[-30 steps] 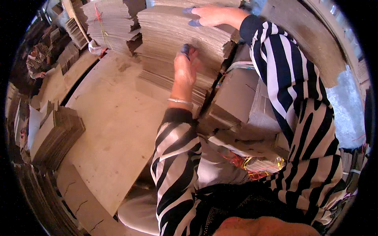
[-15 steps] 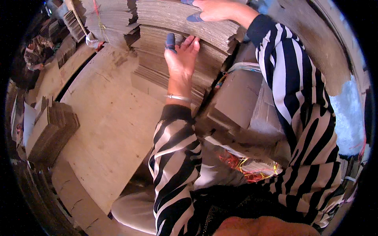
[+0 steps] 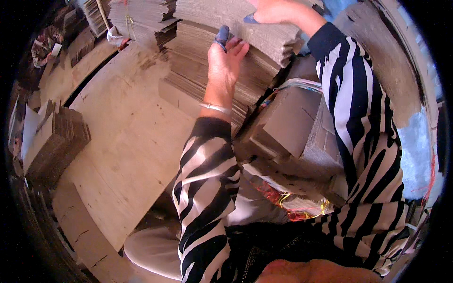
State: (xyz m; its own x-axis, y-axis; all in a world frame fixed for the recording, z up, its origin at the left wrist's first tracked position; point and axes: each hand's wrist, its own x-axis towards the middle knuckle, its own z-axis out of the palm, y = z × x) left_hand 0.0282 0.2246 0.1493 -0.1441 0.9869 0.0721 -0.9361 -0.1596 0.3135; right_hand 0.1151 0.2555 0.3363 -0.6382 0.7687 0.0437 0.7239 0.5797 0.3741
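Note:
My left hand is turned palm up at the near face of a tall stack of brown cardboard sheets. Its fingers are half bent and apart, and the thumb wears a blue-grey finger cover. No object shows in the palm. Resting on that stack is an upper stack of cardboard sheets, its near edge just above my left fingers. My right hand lies along the upper stack, with a covered thumb stretched over its face. The top edge of the picture cuts off the other right fingers.
Left of me lies a broad wooden board, with a smaller cardboard stack at its left edge. Tied cardboard bundles sit at right, above red and yellow strapping. Another person is at far left.
The view has shifted a little, so the stacks sit further right. My right hand is higher, with its fingers now out of frame. My left hand remains at the stack's near face.

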